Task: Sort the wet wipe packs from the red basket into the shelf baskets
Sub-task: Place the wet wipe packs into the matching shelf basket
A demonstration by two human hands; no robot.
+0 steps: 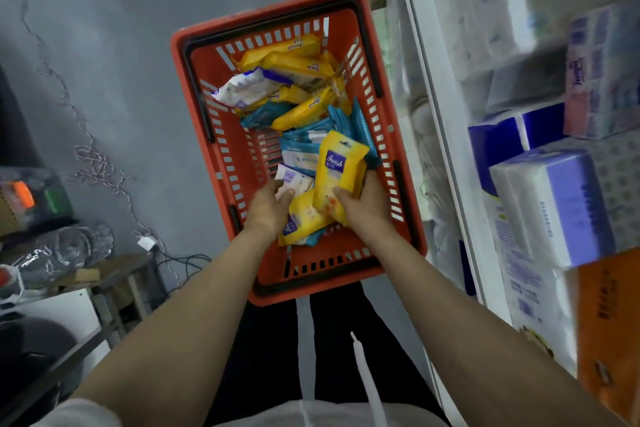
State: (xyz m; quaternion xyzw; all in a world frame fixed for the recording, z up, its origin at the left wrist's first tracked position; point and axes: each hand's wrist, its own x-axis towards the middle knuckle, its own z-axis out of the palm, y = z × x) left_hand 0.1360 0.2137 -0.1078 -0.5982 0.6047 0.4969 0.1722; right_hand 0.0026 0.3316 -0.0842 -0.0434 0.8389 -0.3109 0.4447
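The red basket [214, 55] stands on the grey floor in front of my legs, holding several wet wipe packs in yellow, teal and white. My right hand [367, 204] grips a yellow pack [341, 166] by its lower end and holds it upright over the near part of the basket. My left hand [268, 206] reaches down beside it, its fingers curled on a white pack [294, 180]. Another yellow pack [304, 218] lies between my hands. More yellow packs [298, 64] and a white one [242, 87] lie at the far end.
A white shelf unit [443, 135] rises along the right, stacked with tissue and paper packs [554, 208]. An orange box [609, 333] sits low on the right. On the left are a stool [114, 274], cables and plastic-wrapped clutter [62, 250].
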